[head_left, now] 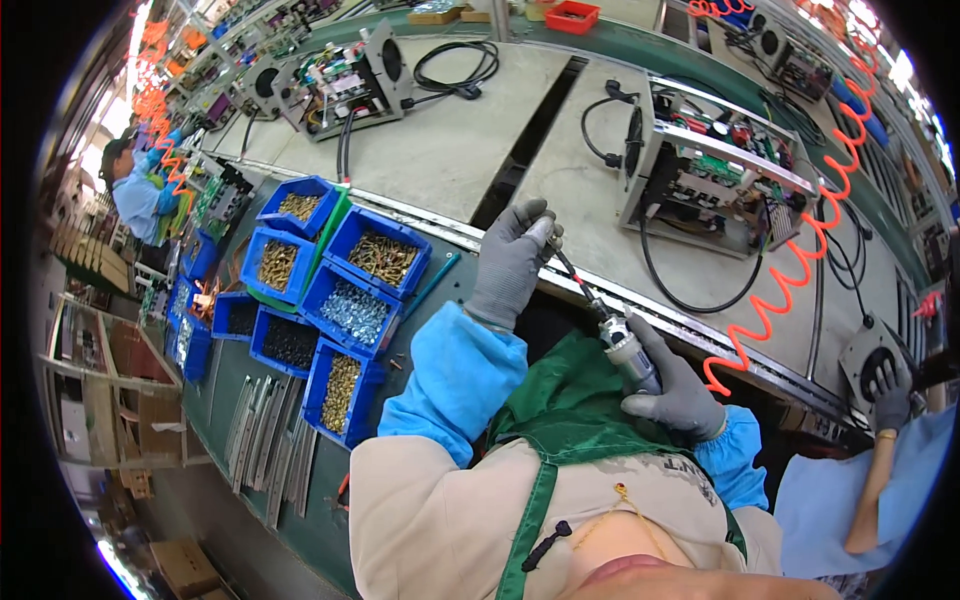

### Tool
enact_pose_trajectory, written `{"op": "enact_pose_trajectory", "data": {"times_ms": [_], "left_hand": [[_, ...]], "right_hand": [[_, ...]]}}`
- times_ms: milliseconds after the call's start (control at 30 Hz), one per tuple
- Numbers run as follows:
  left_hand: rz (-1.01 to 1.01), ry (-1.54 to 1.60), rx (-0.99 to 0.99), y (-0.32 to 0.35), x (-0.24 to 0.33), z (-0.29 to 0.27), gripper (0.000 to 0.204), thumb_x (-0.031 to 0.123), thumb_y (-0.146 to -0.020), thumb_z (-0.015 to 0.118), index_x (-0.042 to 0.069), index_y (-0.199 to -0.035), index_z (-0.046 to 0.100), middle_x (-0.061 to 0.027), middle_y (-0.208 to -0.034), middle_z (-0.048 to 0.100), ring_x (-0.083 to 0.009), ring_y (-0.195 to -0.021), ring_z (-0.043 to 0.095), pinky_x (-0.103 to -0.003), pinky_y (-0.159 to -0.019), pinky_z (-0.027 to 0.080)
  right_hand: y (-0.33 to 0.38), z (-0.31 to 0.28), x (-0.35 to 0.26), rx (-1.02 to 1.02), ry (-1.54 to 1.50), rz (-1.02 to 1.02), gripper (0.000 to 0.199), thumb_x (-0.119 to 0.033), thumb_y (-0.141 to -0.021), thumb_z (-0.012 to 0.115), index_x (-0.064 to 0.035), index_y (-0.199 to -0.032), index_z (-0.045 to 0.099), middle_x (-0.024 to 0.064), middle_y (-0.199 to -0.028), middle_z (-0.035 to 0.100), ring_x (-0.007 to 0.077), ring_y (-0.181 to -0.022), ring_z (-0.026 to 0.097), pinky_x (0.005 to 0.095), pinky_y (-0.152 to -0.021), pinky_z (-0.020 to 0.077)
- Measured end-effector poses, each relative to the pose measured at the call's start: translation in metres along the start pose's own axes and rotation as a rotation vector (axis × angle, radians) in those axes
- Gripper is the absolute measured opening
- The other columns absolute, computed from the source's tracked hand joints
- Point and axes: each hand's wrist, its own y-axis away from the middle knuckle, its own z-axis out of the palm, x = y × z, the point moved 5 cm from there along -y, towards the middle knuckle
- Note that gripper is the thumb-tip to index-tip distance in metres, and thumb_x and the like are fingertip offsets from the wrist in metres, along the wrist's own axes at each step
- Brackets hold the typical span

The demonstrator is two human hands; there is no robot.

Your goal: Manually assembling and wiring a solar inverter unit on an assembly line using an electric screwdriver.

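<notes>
While our right hand [672, 392] wraps closed around the pneumatic screwdriver [622, 345], our left hand [512, 262] pinches its bit tip [556, 250] at eleven o'clock, and we judge no screw driven yet into the open chassis [712, 170] at one o'clock.

Bright even factory light from overhead; glare blows out strips at upper left and right rim. Shadows soft under my arms. Fisheye bends conveyor edges hard (black corners all round). Centre sharp, rim smeared.
</notes>
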Motion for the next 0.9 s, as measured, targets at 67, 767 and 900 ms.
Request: {"op": "enact_pose_trajectory", "data": {"times_ms": [67, 767, 900], "left_hand": [[0.024, 0.108, -0.011, 0.0, -0.005, 0.008, 0.028, -0.001, -0.092, 0.057, -0.001, -0.119, 0.051, -0.0095, -0.1, 0.059, -0.0146, -0.087, 0.062, -0.025, -0.076, 0.054], [0.324, -0.11, 0.077, 0.002, -0.01, 0.004, 0.03, -0.002, -0.09, 0.059, -0.001, -0.119, 0.054, -0.0105, -0.107, 0.062, -0.0189, -0.092, 0.065, -0.031, -0.082, 0.056], [0.256, -0.062, 0.025, 0.0, -0.014, 0.008, 0.031, -0.001, -0.091, 0.058, 0.0, -0.121, 0.053, -0.0105, -0.107, 0.061, -0.0187, -0.092, 0.064, -0.03, -0.081, 0.056]], "right_hand": [[0.003, -0.002, 0.001, 0.018, 0.001, -0.007, 0.104, -0.026, -0.067, 0.075, -0.0157, -0.154, 0.018, 0.0136, -0.114, 0.061, 0.0227, -0.093, 0.06, 0.032, -0.088, 0.0443], [0.007, 0.009, 0.006, 0.04, -0.41, 0.1, 0.104, -0.014, -0.066, 0.072, -0.0174, -0.154, 0.018, 0.0074, -0.1, 0.055, 0.0127, -0.076, 0.052, 0.028, -0.07, 0.0462], [0.007, 0.007, 0.012, 0.035, -0.436, 0.118, 0.104, -0.014, -0.066, 0.072, -0.0171, -0.154, 0.017, 0.0069, -0.1, 0.054, 0.0127, -0.077, 0.052, 0.028, -0.071, 0.046]]}}
